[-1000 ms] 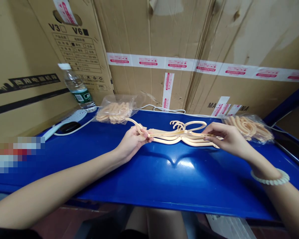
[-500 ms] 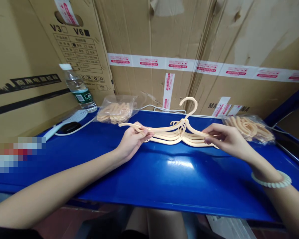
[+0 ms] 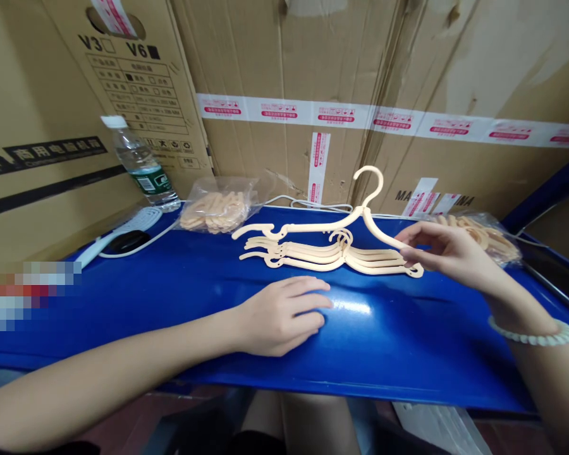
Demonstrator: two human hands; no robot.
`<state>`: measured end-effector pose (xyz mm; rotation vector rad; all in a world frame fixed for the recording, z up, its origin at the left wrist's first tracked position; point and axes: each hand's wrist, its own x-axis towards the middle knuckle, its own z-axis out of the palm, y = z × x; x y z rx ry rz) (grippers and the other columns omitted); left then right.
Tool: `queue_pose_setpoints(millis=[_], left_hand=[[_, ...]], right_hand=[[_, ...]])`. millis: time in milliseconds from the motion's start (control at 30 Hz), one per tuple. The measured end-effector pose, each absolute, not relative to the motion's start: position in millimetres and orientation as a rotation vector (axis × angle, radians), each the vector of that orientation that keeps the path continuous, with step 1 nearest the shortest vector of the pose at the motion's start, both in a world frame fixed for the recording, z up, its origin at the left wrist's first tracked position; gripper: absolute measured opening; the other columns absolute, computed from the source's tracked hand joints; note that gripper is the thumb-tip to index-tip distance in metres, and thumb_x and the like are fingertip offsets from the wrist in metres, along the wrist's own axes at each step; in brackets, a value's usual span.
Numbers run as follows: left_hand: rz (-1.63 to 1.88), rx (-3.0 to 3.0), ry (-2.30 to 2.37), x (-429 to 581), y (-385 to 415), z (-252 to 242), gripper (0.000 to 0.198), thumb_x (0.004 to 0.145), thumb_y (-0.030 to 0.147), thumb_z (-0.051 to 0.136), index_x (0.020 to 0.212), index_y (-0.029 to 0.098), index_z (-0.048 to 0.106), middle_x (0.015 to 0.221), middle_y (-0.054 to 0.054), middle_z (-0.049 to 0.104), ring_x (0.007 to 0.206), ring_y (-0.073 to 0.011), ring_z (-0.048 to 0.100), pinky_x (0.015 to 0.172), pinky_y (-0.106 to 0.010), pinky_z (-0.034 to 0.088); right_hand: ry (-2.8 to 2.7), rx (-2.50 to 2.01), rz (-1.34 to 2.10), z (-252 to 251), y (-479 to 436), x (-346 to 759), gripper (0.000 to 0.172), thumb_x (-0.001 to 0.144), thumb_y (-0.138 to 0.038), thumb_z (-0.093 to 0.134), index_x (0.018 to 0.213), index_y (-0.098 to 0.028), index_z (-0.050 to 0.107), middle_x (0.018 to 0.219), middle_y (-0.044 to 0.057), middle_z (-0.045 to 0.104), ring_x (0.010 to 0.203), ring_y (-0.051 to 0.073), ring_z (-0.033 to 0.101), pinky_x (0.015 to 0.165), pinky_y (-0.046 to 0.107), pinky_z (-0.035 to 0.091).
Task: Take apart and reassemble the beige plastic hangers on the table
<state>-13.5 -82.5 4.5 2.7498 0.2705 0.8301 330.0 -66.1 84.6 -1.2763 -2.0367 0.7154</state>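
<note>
My right hand (image 3: 443,249) pinches the right arm of a cream plastic clothes hanger (image 3: 329,224), its hook pointing up. The left arm of this hanger ends in a curved tip and hangs free. Beneath and in front of it, several matching hangers (image 3: 308,260) lie stacked on the blue table (image 3: 360,354), hooks together at the middle. My left hand (image 3: 284,316) is over the table in front of the stack, palm down, fingers loosely spread with nothing in them. My right fingers hide the far right end of the held hanger.
Clear bags of cream hanger parts lie at the back left (image 3: 218,208) and behind my right hand (image 3: 490,240). A water bottle (image 3: 146,174) leans by a cardboard box (image 3: 142,88). Near it are a white-handled item (image 3: 140,221) and a black object (image 3: 129,241). White cable runs along the back.
My left hand has let go of the hanger's left arm and moved down and right, toward the table's front. My right hand still holds the hanger, now raised slightly and shifted right.
</note>
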Motion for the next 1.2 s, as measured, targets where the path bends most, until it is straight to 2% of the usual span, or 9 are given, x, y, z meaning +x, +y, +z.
queue_pose_setpoints(millis=[100,200,300,400,533,700,833,1033,1200], left_hand=[[0.784,2.918,0.239,-14,-84,3,0.021,0.092,0.015,0.057,0.107,0.02,0.07,0.133,-0.014,0.067,0.136,-0.0333,0.052,0.118,-0.052,0.038],[0.721,2.945,0.352,-15,-80,1,0.022,0.094,0.021,0.056,0.113,0.02,0.068,0.14,-0.016,0.061,0.136,-0.0332,0.05,0.117,-0.053,0.038],[0.628,2.937,0.405,-16,-77,1,0.026,0.097,0.026,0.053,0.118,0.019,0.066,0.14,-0.018,0.06,0.133,-0.0325,0.053,0.115,-0.052,0.039],[0.578,2.921,0.462,-16,-77,1,0.031,0.098,0.03,0.053,0.125,0.019,0.063,0.141,-0.018,0.058,0.133,-0.0341,0.052,0.116,-0.055,0.035],[0.567,2.896,0.523,-17,-77,1,0.034,0.098,0.033,0.054,0.128,0.019,0.062,0.144,-0.019,0.056,0.133,-0.0362,0.051,0.115,-0.056,0.035],[0.541,2.907,0.586,-18,-77,0,0.038,0.098,0.038,0.053,0.13,0.018,0.06,0.147,-0.021,0.051,0.135,-0.0373,0.048,0.113,-0.054,0.036],[0.551,2.885,0.609,-18,-76,0,0.038,0.097,0.041,0.054,0.13,0.021,0.061,0.148,-0.019,0.051,0.136,-0.0367,0.047,0.114,-0.054,0.035],[0.55,2.808,0.696,-18,-67,0,0.042,0.095,0.044,0.059,0.13,0.022,0.062,0.148,-0.019,0.051,0.138,-0.0387,0.045,0.115,-0.058,0.032],[0.527,2.747,0.771,-24,-51,-1,0.044,0.095,0.046,0.059,0.133,0.025,0.062,0.152,-0.017,0.05,0.145,-0.037,0.039,0.121,-0.06,0.019]], right_hand=[[-2.127,-1.307,0.835,85,-65,333,0.038,0.084,-0.054,0.075,0.096,-0.018,0.068,0.076,0.006,0.071,0.062,0.018,0.066,0.054,0.029,0.053],[-2.251,-1.345,0.892,82,-63,336,0.036,0.084,-0.053,0.075,0.092,-0.019,0.068,0.073,0.005,0.071,0.063,0.018,0.066,0.056,0.028,0.052],[-2.383,-1.4,0.803,79,-61,339,0.03,0.085,-0.049,0.073,0.088,-0.02,0.068,0.076,0.004,0.072,0.064,0.019,0.066,0.057,0.028,0.05],[-2.458,-1.428,0.693,76,-60,339,0.023,0.084,-0.044,0.071,0.085,-0.021,0.069,0.078,0.003,0.072,0.067,0.02,0.067,0.059,0.028,0.05],[-2.543,-1.454,0.571,72,-58,335,0.015,0.082,-0.037,0.068,0.079,-0.022,0.07,0.071,0.001,0.069,0.061,0.018,0.064,0.057,0.028,0.047],[-2.61,-1.385,0.45,64,-53,334,0.008,0.077,-0.028,0.068,0.072,-0.023,0.072,0.081,0.004,0.071,0.071,0.02,0.066,0.065,0.029,0.049],[-2.571,-1.462,0.417,58,-50,335,0.01,0.078,-0.022,0.064,0.073,-0.023,0.072,0.071,0.002,0.069,0.062,0.018,0.062,0.059,0.028,0.046],[-2.475,-1.483,0.254,46,-42,333,0.006,0.08,-0.023,0.066,0.078,-0.019,0.071,0.076,0.005,0.069,0.066,0.02,0.064,0.062,0.028,0.046],[-2.422,-1.481,0.097,34,-33,332,0.007,0.084,-0.023,0.066,0.083,-0.019,0.071,0.083,0.006,0.069,0.071,0.02,0.064,0.066,0.028,0.047]])
